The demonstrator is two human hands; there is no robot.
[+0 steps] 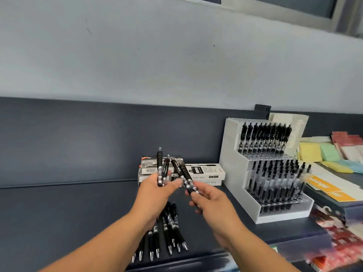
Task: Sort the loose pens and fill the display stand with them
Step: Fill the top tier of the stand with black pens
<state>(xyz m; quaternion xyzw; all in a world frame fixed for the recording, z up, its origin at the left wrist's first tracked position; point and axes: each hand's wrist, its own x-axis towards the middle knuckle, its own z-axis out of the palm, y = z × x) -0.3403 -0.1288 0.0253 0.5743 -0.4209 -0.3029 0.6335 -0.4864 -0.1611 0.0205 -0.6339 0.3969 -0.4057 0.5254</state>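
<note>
My left hand (pixel 157 191) is shut on two black pens (pixel 161 169) held upright above the dark shelf. Close to its right, my right hand (pixel 208 199) is shut on two black pens (pixel 183 173) that lean up and to the left. Beneath my forearms several loose black pens (pixel 169 232) lie in a pile near the shelf's front edge, tips toward me. The white stepped display stand (pixel 231 154) sits to the right, with black pens filling its upper tier (pixel 265 138) and lower tiers (pixel 279 181).
Stacked white and black pen boxes (pixel 204 171) stand behind my hands against the dark back panel. Pastel sticky-note pads (pixel 318 152) and yellow cards (pixel 330 187) lie right of the stand. Red packets (pixel 337 244) fill a lower shelf at the right. The dark shelf (pixel 68 213) stretches left.
</note>
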